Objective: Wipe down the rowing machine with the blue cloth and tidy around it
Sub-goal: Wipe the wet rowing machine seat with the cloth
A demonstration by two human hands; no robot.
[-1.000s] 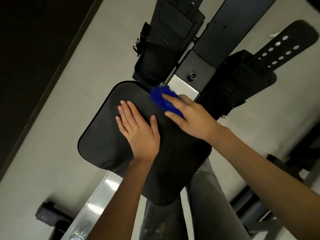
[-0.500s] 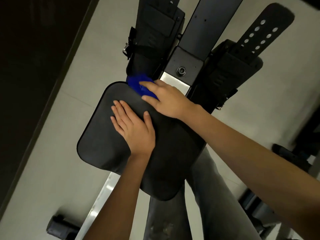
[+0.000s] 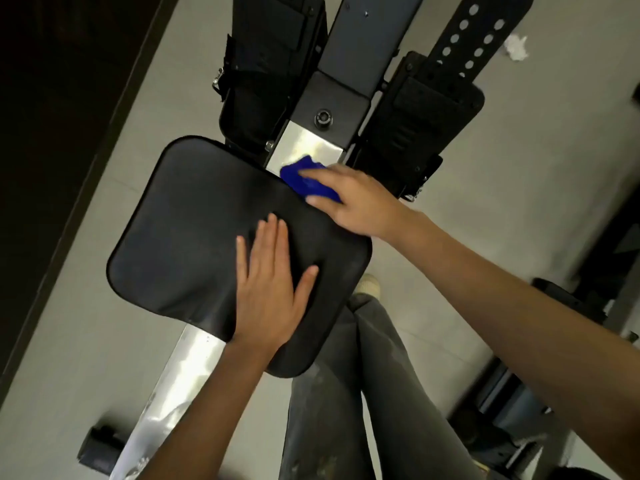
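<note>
The rowing machine's black padded seat (image 3: 194, 237) sat across the silver rail (image 3: 188, 365), which ran from about 7 o'clock up toward 12. The person's left hand (image 3: 270, 292) lay flat on the seat's near right part, fingers straight and pressed together, thumb spread out toward 2 o'clock. The right hand (image 3: 360, 202) reached in from 4 o'clock and gripped the blue cloth (image 3: 304, 180), which was bunched between the fingers on top and the thumb at its near side. The cloth sat at the seat's 1 o'clock edge, just where the padding met the bare stretch of rail, lying partly on both.

Beyond it, at 12 o'clock, the black frame stood between two footrests, the left footrest (image 3: 266, 84) and the right footrest (image 3: 419, 109), the right one with a perforated strap (image 3: 474, 36) pointing toward 1 o'clock. Near that strap's end a crumpled white scrap (image 3: 516, 46) lay on the pale floor (image 3: 76, 341). The person's grey trousers (image 3: 346, 393) and a light shoe (image 3: 369, 284) showed at the seat's 5 o'clock side.
</note>
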